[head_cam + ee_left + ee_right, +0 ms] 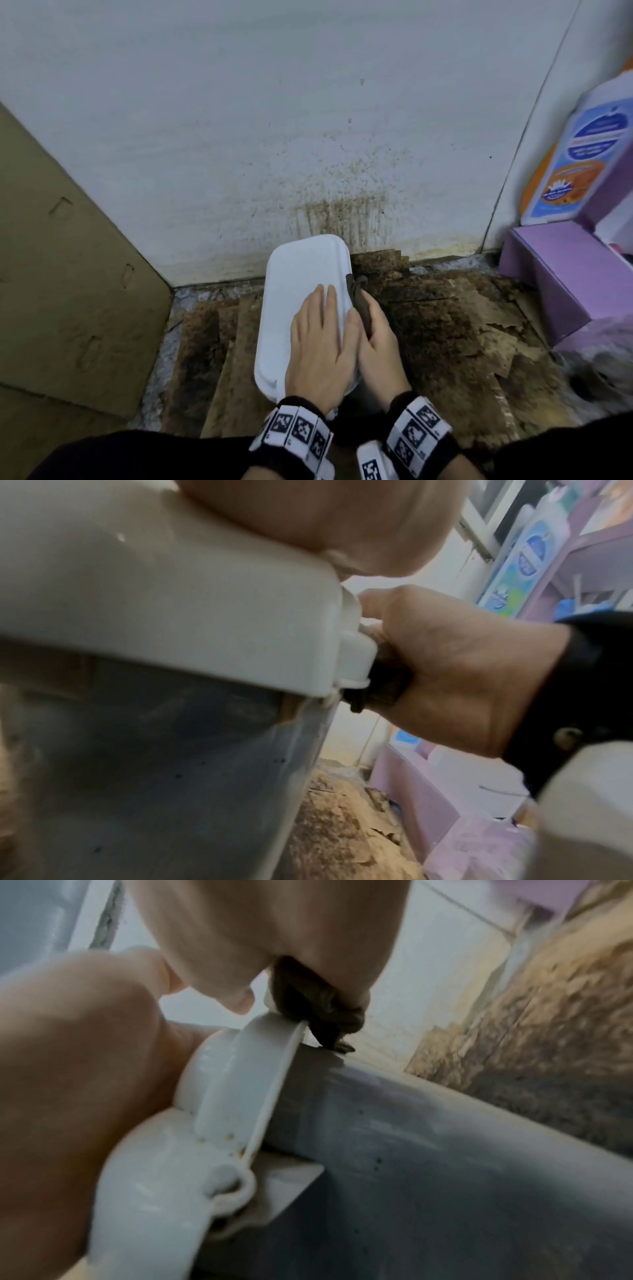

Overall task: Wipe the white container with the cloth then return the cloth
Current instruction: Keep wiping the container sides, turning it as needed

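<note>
My left hand [320, 346] lies flat, fingers straight, on the white container [298, 291] lid. My right hand [378, 337] grips a dark cloth [358, 294] against its right rim.

Stained white wall [239, 120] — dirty cardboard floor [445, 325], purple shelf [565, 274].

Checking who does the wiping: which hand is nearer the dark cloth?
Right. The right hand grips the dark cloth against the right edge of the white container; the left hand lies flat on the lid, beside the cloth.
</note>
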